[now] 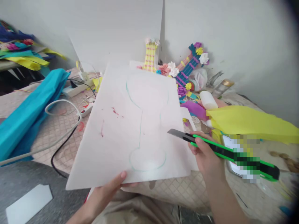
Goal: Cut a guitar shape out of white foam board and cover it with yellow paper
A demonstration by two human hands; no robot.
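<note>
A large white foam board (116,130) lies tilted in front of me, its lower edge over my lap. On it a green outline is drawn, round at the top, narrow in the middle and oval at the bottom. Reddish smears mark its left half. My left hand (113,183) grips the lower edge, thumb on top and fingers underneath. In my right hand (207,155) is a green and black utility knife (219,149), its blade out and pointing left above the board's right side. Whether the blade touches the board I cannot tell.
Folded blue paper (35,109), a white cable (63,137) and power strips are on the left. Behind the board stand decorated paper guitars (187,68). Yellow paper (252,121), a white roll (208,99) and a phone (230,155) lie right. A white offcut (29,203) is on the floor.
</note>
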